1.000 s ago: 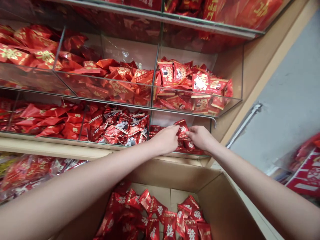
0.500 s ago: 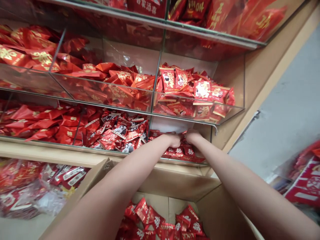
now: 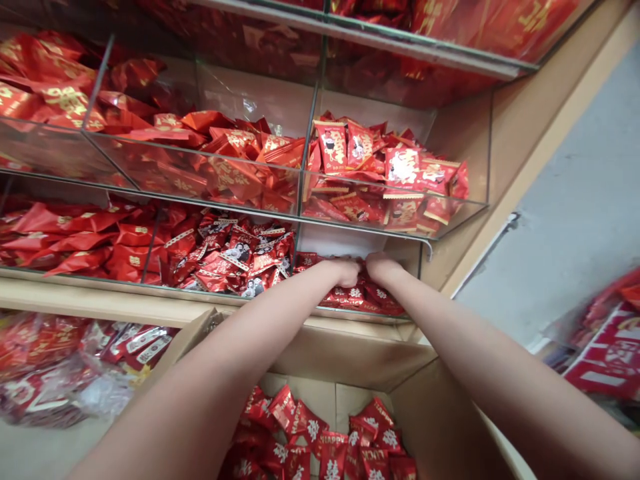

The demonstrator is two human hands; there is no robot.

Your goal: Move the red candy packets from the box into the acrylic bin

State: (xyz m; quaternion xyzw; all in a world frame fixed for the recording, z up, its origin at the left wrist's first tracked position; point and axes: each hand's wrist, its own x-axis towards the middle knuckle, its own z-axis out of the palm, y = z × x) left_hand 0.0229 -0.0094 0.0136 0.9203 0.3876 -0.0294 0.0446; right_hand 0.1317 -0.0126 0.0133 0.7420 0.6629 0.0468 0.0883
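Note:
Both of my arms reach over an open cardboard box into the lower right compartment of a clear-walled shelf. My left hand (image 3: pixel 347 272) and my right hand (image 3: pixel 381 268) are close together there, backs towards me. They touch small red candy packets (image 3: pixel 356 293) with white printed characters, which lie behind the clear front wall. My fingers point away and down among the packets, so their closure is hidden. Below my arms, the cardboard box (image 3: pixel 345 353) holds a pile of similar red candy packets (image 3: pixel 333 453), some lettered HAPPY and LUCK.
Left of my hands, another compartment holds red packets with white-and-black pictures (image 3: pixel 240 257). Above sits a clear bin (image 3: pixel 450 223) of red-and-gold packets. Plastic-wrapped red goods (image 3: pixel 50 373) lie at lower left. A grey wall (image 3: pixel 550 227) and a red package (image 3: pixel 605 353) are at right.
The view has shifted slightly, moving the shelf a little up and left in the picture. Both hands stay among the packets in the same compartment, with little visible movement.

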